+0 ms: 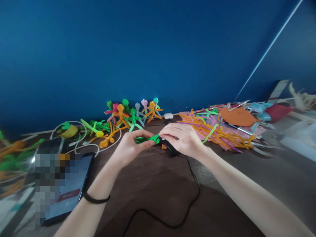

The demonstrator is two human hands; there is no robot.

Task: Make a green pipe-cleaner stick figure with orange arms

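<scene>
My left hand [132, 144] pinches a bright green pipe-cleaner piece [155, 139] between thumb and fingers, above the middle of the table. At the right end of that piece, the fingertips of my right hand [181, 136] are pressed together against it. Just below my right hand lies a black corded tool [170, 147], perhaps a glue gun, partly hidden by the hand. A small orange scrap [164, 146] shows beside it. Behind my hands, several pipe-cleaner figures [133, 116] in green, orange, pink and blue stand against the wall.
Loose orange pipe cleaners [222, 133] lie at the right, near scissors [263, 149] and an orange sheet [237, 116]. A tablet or phone [71, 191] is at the left, with white cables [76, 144] behind. A black cord [190, 204] loops across the brown table. A white earbud case [168, 116] sits near the wall.
</scene>
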